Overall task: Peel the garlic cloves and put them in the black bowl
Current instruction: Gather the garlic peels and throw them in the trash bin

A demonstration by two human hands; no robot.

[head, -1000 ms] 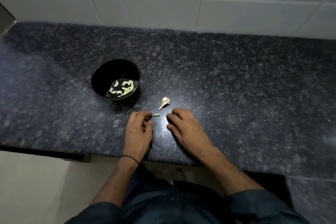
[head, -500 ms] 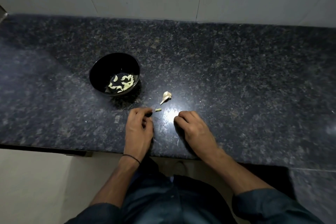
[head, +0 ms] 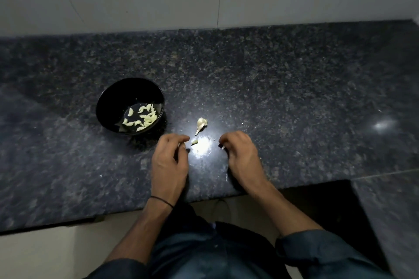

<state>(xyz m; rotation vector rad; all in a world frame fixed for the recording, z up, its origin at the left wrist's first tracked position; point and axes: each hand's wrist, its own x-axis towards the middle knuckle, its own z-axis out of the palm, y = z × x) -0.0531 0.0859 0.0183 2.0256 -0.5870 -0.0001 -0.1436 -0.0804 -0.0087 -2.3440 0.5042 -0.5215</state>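
Observation:
The black bowl (head: 102,106) stands on the dark granite counter, left of centre, with several peeled garlic cloves (head: 145,118) in its bottom. A pale garlic remnant with a pointed stem (head: 201,125) lies to the right of the bowl. Below it lies a small greenish garlic piece (head: 194,142), just off the fingertips of my left hand (head: 169,161), whose fingers are curled and hold nothing I can see. My right hand (head: 243,156) rests further right, fingers curled under, apart from the piece. A pale speck shows at its fingertips.
The granite counter (head: 294,97) runs to a white tiled wall (head: 204,0) at the back. Its front edge passes under my wrists. A thin pale sliver (head: 227,176) lies by my right wrist. A lower counter section (head: 390,222) sits at the right.
My right hand has drawn back to the right, away from the small garlic piece, with its fingers curled under. My left hand has stayed by the piece. The view has shifted slightly.

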